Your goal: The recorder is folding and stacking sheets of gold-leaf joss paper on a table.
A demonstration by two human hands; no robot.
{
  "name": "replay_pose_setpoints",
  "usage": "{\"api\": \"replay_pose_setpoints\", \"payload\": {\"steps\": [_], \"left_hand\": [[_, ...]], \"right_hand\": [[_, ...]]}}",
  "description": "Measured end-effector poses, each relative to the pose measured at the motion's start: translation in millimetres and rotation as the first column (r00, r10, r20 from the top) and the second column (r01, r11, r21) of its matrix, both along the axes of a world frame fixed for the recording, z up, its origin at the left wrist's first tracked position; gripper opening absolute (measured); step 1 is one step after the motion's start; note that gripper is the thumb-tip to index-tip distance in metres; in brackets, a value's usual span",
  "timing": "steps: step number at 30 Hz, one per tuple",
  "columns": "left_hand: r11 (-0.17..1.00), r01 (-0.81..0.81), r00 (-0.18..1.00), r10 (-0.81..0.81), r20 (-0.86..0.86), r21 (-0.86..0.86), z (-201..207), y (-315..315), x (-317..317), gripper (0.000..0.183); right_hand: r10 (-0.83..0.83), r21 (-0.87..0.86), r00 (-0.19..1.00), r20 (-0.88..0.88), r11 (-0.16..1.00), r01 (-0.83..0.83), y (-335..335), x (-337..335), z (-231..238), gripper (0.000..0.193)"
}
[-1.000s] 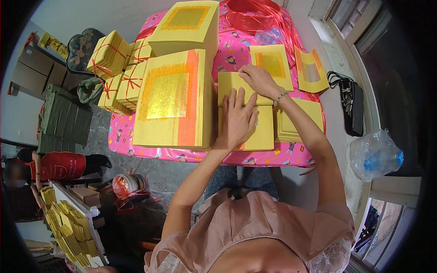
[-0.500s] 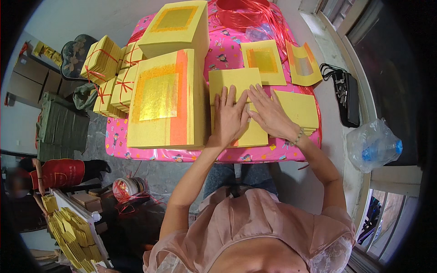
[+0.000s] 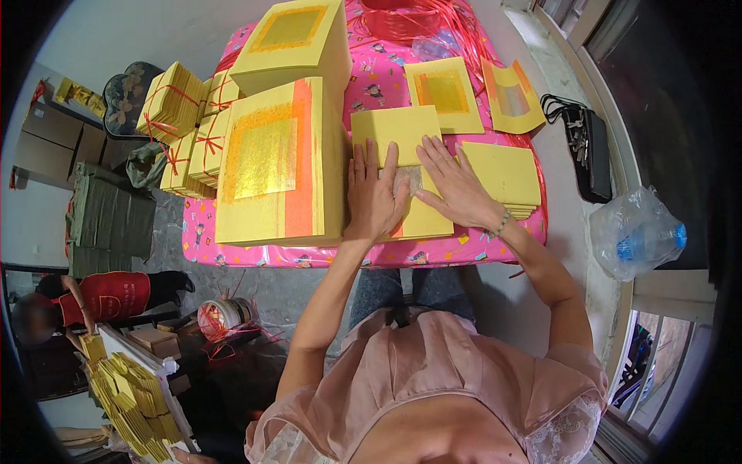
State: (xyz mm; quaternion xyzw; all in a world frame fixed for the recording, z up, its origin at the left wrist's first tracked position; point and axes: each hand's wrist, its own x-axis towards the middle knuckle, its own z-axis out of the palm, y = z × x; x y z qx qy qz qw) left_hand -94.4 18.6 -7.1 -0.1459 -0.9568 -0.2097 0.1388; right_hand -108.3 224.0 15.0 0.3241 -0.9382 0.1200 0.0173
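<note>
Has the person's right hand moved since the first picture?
Yes: judged against the stack of folded yellow sheets on its right, the right hand has come lower in the view and slightly rightward.

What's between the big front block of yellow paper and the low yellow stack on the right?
Head view: a yellow sheet lies between the big block and low stack, with the left hand and right hand on it.

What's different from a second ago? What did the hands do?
The right hand drew back from the far edge of the yellow paper and now rests on its right side. The left hand slid slightly left, and more of a shiny patch shows between them. The tall yellow stacks and tied bundles stayed put.
</note>
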Motion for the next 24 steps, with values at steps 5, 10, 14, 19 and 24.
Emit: {"api": "replay_pose_setpoints", "payload": {"steps": [5, 10, 14, 19, 24], "left_hand": [[1.0, 0.005, 1.0, -0.005, 0.005, 0.014, 2.1, -0.7, -1.6, 0.06], [0.997, 0.008, 0.999, -0.005, -0.045, 0.083, 3.0, -5.6, -7.0, 0.056], [0.953, -0.001, 0.996, 0.028, -0.084, 0.302, 16.7, 0.0, -0.7, 0.052], [0.855, 0.039, 0.974, 0.083, -0.212, 0.517, 26.3, 18.2, 29.8, 0.043], [0.011, -0.313, 0.944, -0.111, 0.312, 0.95, 16.7, 24.8, 21.4, 0.052]], "right_hand": [[-0.005, -0.033, 0.999, -0.044, 0.999, 0.004, -0.5, -4.5, 0.7, 0.069], [-0.033, -0.137, 0.986, -0.164, 0.99, 0.011, -10.0, -20.0, 8.8, 0.05], [0.027, -0.153, 0.945, -0.327, 0.985, -0.081, -5.5, -39.6, 5.5, 0.036], [0.112, -0.2, 0.863, -0.492, 0.95, -0.238, 3.2, -50.7, -2.4, 0.027], [0.077, -0.242, 0.812, -0.579, 0.934, -0.261, 8.0, -33.4, 9.3, 0.025]]}}
